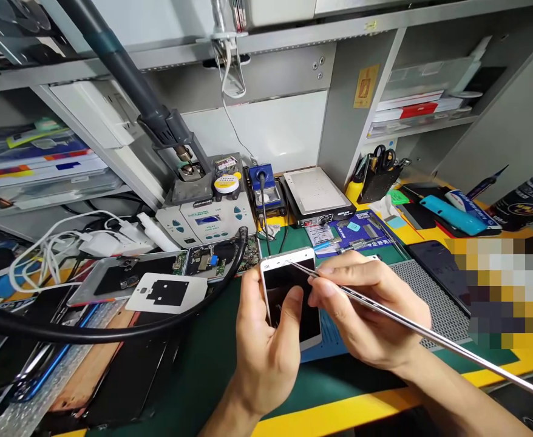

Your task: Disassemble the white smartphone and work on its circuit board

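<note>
White phone [276, 283] in the left hand [264, 352], tweezers [385, 308] in the right hand [369, 332], above the desk [339, 419].
The phone, tilted over the desk in from its near edge, looks light, stiff and probably slippery, with a glass front that could scratch or crack; its long sides seem the safest place to hold. The left grip clasps it, thumb across the front, other fingers along the side and partly hidden behind. The right grip pinches the tweezers between thumb and fingers, wrist low, points aimed at the phone's top end; whether they touch it, I cannot tell.
</note>
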{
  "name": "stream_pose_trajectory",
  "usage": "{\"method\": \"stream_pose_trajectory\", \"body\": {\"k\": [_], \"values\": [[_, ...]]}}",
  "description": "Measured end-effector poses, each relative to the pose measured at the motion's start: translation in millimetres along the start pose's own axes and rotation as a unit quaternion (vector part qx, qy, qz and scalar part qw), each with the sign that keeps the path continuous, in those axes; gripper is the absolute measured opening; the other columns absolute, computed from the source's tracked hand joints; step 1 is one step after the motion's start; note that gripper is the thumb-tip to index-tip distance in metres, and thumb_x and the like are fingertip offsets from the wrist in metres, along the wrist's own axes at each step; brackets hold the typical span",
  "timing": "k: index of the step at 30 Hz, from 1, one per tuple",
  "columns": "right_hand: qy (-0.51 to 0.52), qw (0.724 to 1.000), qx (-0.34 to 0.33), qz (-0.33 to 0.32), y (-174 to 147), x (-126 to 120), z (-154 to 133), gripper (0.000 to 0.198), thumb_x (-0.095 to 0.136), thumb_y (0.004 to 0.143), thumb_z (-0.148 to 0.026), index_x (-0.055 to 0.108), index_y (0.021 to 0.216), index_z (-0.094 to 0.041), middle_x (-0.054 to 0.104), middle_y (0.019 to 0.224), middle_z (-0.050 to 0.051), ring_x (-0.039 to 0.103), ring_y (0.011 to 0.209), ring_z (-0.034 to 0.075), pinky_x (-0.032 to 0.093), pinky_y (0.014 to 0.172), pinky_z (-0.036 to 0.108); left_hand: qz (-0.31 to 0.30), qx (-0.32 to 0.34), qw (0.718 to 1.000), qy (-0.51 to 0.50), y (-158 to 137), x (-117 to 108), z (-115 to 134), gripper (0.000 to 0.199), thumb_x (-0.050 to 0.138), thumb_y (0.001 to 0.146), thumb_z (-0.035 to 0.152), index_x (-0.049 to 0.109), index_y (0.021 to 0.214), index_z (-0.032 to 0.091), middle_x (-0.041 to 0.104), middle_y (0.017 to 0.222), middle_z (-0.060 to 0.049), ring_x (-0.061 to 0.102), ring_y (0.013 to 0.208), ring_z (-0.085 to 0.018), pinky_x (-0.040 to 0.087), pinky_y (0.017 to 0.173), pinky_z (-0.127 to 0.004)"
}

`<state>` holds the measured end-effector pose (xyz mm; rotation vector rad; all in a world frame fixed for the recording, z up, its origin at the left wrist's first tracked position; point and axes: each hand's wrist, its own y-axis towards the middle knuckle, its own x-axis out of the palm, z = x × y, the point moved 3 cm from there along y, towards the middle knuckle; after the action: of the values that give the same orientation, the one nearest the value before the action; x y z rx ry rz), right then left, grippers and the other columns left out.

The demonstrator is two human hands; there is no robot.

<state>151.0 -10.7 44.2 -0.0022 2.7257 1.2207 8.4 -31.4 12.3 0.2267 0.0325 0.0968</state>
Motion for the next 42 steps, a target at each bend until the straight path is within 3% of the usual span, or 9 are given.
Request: {"method": "stream_pose_trajectory", "body": {"k": [6,13,27,42], "values": [[-0.015,1.000,0.015,0.010,1.1,-0.7,-0.2,0.030,0.065,0.083,-0.002,0.064,0.100,-0.026,0.072,0.082,0.004,0.071,0.077,0.021,0.058,0.065,0.036,0.002,0.014,1.000,-0.004,1.6,1.2,2.5,0.027,0.059,0.096,0.026,0.052,0.122,0.026,0.067,0.126,-0.005,0.064,0.119,-0.025,0.055,0.096,-0.032],[-0.008,0.998,-0.041,0.039,6.3,-0.6,-1.4,0.029,0.065,0.080,0.001,0.065,0.097,-0.023,0.069,0.069,0.001,0.070,0.069,0.021,0.057,0.059,0.034,0.007,0.013,1.000,-0.021,0.6,3.7,7.5,0.024,0.059,0.097,0.021,0.053,0.120,0.024,0.067,0.126,-0.005,0.064,0.119,-0.021,0.055,0.094,-0.026],[-0.026,0.998,-0.020,0.048,0.7,-3.2,4.5,0.029,0.069,0.080,0.000,0.066,0.097,-0.023,0.073,0.078,0.003,0.072,0.073,0.022,0.060,0.067,0.040,0.009,0.021,1.000,-0.015,1.5,3.6,6.5,0.023,0.059,0.096,0.020,0.054,0.118,0.026,0.069,0.119,-0.003,0.066,0.114,-0.018,0.053,0.095,-0.023],[-0.061,0.995,-0.008,0.072,1.5,-4.0,5.8,0.022,0.071,0.080,-0.005,0.066,0.090,-0.024,0.073,0.076,0.001,0.071,0.066,0.019,0.058,0.062,0.036,0.028,0.018,0.999,0.005,2.1,2.5,5.6,0.025,0.063,0.094,0.022,0.056,0.117,0.024,0.070,0.109,-0.003,0.068,0.104,-0.018,0.055,0.089,-0.025]]}}
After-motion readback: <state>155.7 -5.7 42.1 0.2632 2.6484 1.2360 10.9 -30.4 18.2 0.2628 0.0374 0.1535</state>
